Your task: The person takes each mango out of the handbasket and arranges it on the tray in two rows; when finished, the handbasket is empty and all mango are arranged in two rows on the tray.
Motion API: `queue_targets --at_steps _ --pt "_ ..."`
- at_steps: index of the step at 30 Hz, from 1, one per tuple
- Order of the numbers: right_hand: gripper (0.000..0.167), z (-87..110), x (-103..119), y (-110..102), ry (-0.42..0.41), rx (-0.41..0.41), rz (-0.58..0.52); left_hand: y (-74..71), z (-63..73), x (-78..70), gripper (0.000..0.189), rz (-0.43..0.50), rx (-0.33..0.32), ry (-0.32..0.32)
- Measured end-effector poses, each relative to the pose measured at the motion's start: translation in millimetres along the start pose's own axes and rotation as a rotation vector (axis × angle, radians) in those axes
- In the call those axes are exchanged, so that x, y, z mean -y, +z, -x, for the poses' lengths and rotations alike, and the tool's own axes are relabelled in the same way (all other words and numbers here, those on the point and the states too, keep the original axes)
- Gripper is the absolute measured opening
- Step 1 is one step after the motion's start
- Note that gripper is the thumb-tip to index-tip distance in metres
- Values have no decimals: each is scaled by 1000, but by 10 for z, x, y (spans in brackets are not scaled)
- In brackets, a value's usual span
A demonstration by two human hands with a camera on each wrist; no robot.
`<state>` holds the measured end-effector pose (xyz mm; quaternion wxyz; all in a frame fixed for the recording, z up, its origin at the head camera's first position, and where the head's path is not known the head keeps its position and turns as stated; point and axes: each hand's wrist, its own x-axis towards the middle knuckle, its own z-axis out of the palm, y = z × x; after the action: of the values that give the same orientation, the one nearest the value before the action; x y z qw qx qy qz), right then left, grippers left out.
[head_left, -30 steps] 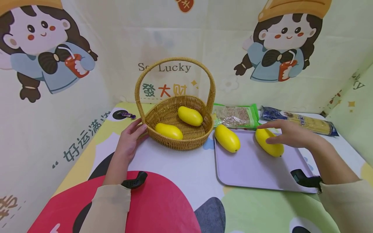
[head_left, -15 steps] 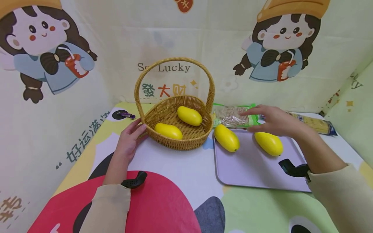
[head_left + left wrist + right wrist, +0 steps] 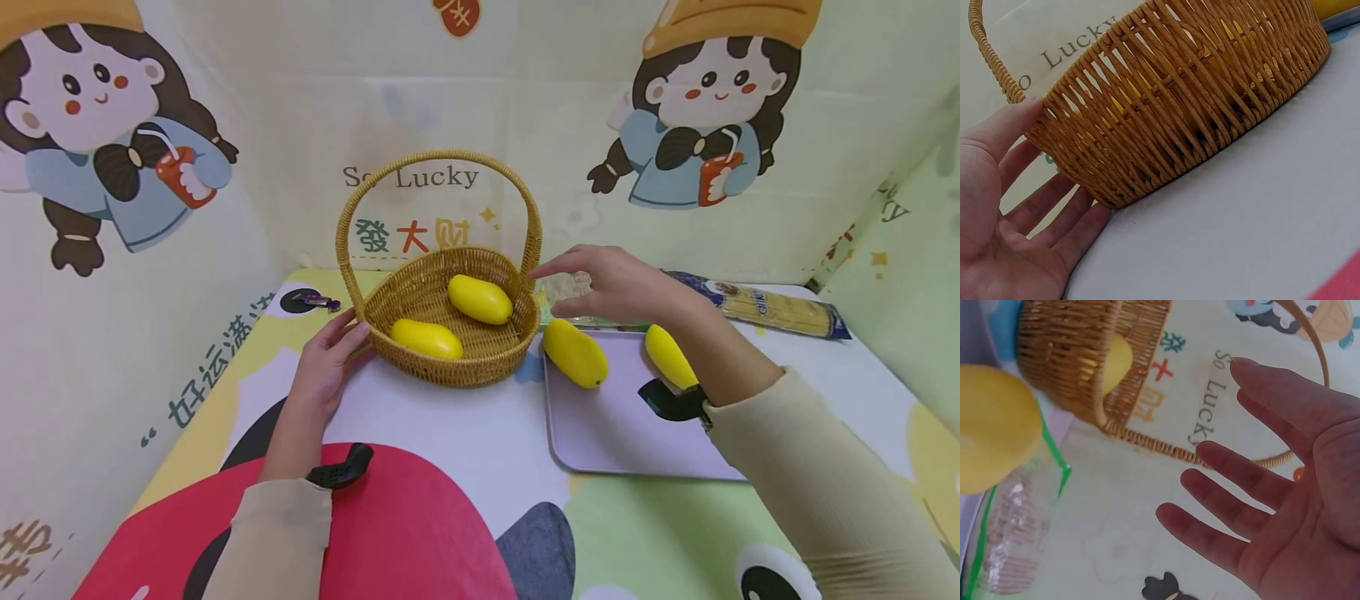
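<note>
My left hand (image 3: 327, 364) rests against the left side of a wicker basket (image 3: 450, 375), its thumb at the rim near the handle's foot. In the left wrist view its fingers (image 3: 1054, 215) lie fairly straight against the woven wall. Two smooth yellow mango-like fruits, one at the front (image 3: 427, 339) and one behind (image 3: 480, 300), lie in the basket. My right hand (image 3: 611, 283) holds nothing. Its fingers are spread close to the right foot of the handle, over a clear packet with green edges (image 3: 1013, 540). Below it, another yellow fruit (image 3: 576, 354) lies on the lilac tray (image 3: 630, 433).
One more yellow fruit (image 3: 669, 354) on the tray is partly hidden by my right forearm. Behind the tray lies a long pack of noodles (image 3: 772, 307). A small purple wrapped item (image 3: 318, 301) sits at the back left. Printed cloth walls (image 3: 555, 125) bound the table.
My right hand has moved left from above the right fruit on the tray to beside the basket handle, still without anything in it. The left hand stays at the basket.
</note>
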<state>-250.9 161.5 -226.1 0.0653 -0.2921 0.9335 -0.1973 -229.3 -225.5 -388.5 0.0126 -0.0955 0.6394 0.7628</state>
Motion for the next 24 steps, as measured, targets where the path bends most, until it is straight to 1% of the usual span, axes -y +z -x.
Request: queue_targets --at_steps 6,10,12,17,21,24 --pt "48 -271 159 41 -4 46 7 -27 3 -5 65 5 -3 2" --pt "50 -421 273 93 -16 92 10 -29 -12 -2 66 7 -3 -3" --pt "54 -486 325 115 -15 123 14 -24 -24 4 66 6 0 -4" --pt "62 -693 430 151 15 215 52 -30 -44 13 65 9 -4 -3" --pt "63 -863 470 158 50 272 85 -42 -42 5 67 20 -4 -9" --pt "62 -986 478 163 67 302 87 -41 -37 -4 69 17 0 -14"
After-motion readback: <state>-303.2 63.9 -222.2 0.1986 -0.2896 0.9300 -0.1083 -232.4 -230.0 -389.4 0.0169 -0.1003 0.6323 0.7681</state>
